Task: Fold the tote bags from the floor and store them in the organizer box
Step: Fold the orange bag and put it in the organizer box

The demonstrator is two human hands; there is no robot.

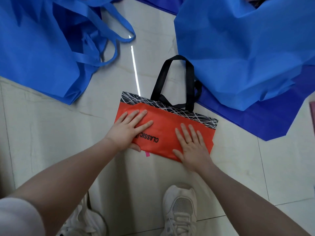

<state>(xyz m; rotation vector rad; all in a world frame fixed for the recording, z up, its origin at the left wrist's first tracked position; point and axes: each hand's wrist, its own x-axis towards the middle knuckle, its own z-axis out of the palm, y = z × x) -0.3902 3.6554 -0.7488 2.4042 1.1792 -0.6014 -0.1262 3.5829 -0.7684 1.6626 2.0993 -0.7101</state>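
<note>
An orange tote bag with a black-and-white line pattern along its top and black handles lies folded on the pale tiled floor. It carries the printed word "CLASSIC". My left hand presses flat on the bag's left part, thumb tucked under the near edge. My right hand lies flat with spread fingers on the bag's right part. The organizer box is not in view.
A light blue tote bag with long handles lies at the upper left. Another light blue bag rests on a darker blue bag at the right, touching the black handles. My white shoes stand at the bottom.
</note>
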